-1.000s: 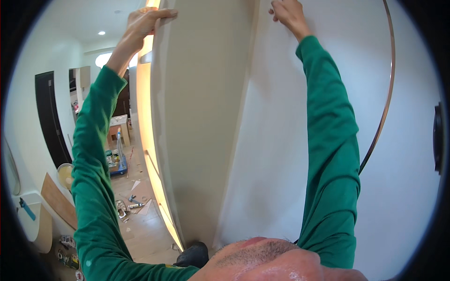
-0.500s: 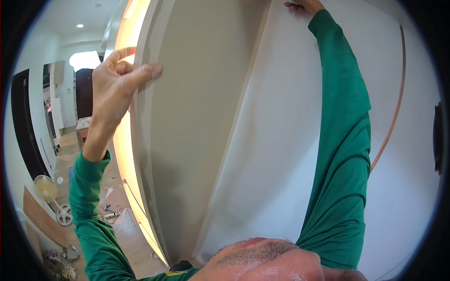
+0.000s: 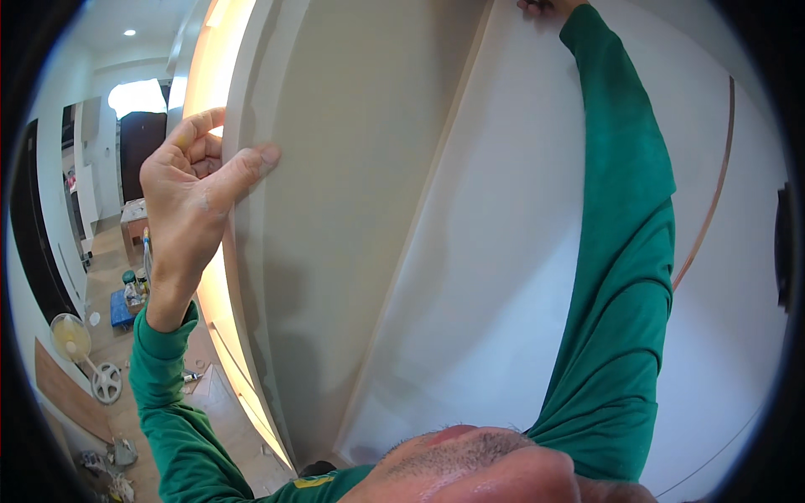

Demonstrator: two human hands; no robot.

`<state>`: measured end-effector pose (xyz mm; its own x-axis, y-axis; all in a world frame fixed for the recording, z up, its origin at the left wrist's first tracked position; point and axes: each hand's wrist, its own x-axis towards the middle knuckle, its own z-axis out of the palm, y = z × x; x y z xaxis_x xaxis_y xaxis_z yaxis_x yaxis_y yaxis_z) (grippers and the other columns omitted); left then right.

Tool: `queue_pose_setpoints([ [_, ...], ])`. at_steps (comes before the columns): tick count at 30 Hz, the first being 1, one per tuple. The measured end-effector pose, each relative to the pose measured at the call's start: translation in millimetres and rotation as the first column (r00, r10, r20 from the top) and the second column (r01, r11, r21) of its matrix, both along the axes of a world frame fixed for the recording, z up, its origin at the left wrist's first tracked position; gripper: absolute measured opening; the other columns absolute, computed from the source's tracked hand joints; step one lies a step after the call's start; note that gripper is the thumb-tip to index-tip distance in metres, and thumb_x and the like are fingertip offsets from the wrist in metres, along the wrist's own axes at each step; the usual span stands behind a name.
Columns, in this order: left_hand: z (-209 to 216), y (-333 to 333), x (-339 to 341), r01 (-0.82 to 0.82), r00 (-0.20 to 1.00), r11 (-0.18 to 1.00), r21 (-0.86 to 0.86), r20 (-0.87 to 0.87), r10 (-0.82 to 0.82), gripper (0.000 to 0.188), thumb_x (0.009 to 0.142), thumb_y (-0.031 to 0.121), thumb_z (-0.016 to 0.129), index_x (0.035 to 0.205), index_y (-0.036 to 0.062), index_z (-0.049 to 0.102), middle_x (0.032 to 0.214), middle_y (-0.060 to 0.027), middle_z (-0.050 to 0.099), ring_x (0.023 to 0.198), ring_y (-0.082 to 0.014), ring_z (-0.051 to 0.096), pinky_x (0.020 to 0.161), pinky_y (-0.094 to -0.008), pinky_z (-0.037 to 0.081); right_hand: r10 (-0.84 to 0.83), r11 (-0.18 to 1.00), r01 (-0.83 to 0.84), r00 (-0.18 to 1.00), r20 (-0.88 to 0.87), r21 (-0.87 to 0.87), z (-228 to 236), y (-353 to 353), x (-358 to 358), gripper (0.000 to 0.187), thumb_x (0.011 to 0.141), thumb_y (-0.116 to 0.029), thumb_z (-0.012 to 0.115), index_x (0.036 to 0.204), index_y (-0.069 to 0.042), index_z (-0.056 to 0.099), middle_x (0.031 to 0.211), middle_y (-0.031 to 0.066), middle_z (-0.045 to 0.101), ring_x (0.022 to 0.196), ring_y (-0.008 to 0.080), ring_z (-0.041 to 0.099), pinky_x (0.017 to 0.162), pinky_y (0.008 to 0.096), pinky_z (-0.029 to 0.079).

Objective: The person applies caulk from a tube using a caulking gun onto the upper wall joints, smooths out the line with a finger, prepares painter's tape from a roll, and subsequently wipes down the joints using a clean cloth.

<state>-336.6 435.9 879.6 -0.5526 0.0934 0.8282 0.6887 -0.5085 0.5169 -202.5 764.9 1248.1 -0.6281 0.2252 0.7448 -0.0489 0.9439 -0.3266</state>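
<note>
My left hand (image 3: 191,180) is raised at the edge of a tall grey-beige panel (image 3: 352,142). Its thumb lies over the panel's front face, and its fingers curl round the pale edge beside a glowing warm light strip (image 3: 220,63). High up at the top border is my right hand (image 3: 547,7), partly cut off by the picture. Its fingers are curled in front of a white panel (image 3: 503,193), and whatever they hold is too small or hidden to name. Both arms wear green sleeves.
A brown strip (image 3: 717,184) runs down the white surface on the right. Along the floor at left stand a small wooden stool (image 3: 134,220), a blue box (image 3: 122,308) with bottles, a fan-like yellow disc on a white stand (image 3: 71,335), and a brown board (image 3: 67,390). Scraps lie around.
The view has shifted a little, so the left hand sits slightly lower and further left in it. More of the floor items show behind the left wrist. Both hands keep much the same pose.
</note>
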Motion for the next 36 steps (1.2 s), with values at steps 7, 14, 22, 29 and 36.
queue_pose_setpoints([
  [7,-1,4,-6,-0.025,1.0,1.0,-0.007,-0.015,0.025,0.046,0.08,0.005,0.078,0.119,-0.0099,0.058,0.085,-0.0099,0.069,0.076,-0.0128,0.069,0.071,-0.0211,0.055,-0.141,0.99,0.143,0.988,-0.069,0.019,-24,-40,-11,0.013,0.098,-0.017,0.041,0.095,-0.005,0.045,0.073,0.0066,0.045,0.052,0.0187,0.05,0.044,0.0331,0.044],
  [14,-7,4,-8,-0.17,0.985,0.983,-0.068,-0.034,0.168,0.057,0.082,0.015,0.079,0.126,-0.0123,0.054,0.09,-0.0105,0.071,0.082,-0.0145,0.07,0.078,-0.0227,0.054,-0.234,0.972,0.233,0.97,-0.071,-0.026,-30,-42,-11,0.013,0.097,-0.011,0.04,0.103,-0.001,0.046,0.079,0.0074,0.043,0.054,0.0174,0.042,0.048,0.0322,0.041],
  [22,-7,6,-6,-0.162,0.987,0.981,-0.108,-0.009,0.162,0.043,0.083,0.022,0.072,0.115,-0.006,0.066,0.093,-0.0107,0.072,0.082,-0.0133,0.07,0.078,-0.0239,0.054,-0.249,0.968,0.247,0.967,-0.048,-0.047,-77,-64,-5,0.021,0.099,-0.014,0.044,0.107,0.005,0.044,0.081,0.0115,0.046,0.054,0.0185,0.042,0.048,0.0337,0.04],
  [29,-14,-6,-43,-0.39,0.916,0.908,-0.153,-0.171,0.364,0.059,0.076,0.049,0.074,0.112,0.0034,0.068,0.091,-0.0107,0.071,0.083,-0.0202,0.068,0.085,-0.0332,0.053,-0.274,0.962,0.273,0.961,-0.035,-0.027,-106,-58,-14,0.025,0.103,-0.017,0.042,0.109,0.007,0.044,0.079,0.0144,0.057,0.055,0.0188,0.049,0.051,0.0349,0.044],
  [36,-20,12,-21,-0.466,0.864,0.883,-0.053,-0.243,0.441,0.034,0.084,0.037,0.071,0.093,0.0044,0.07,0.075,-0.0073,0.064,0.067,-0.0165,0.057,0.071,-0.0306,0.047,-0.445,0.895,0.436,0.886,0.128,0.097,-169,-63,-14,0.032,0.104,-0.022,0.042,0.113,0.008,0.044,0.08,0.0177,0.062,0.056,0.0188,0.051,0.053,0.0338,0.045],
])
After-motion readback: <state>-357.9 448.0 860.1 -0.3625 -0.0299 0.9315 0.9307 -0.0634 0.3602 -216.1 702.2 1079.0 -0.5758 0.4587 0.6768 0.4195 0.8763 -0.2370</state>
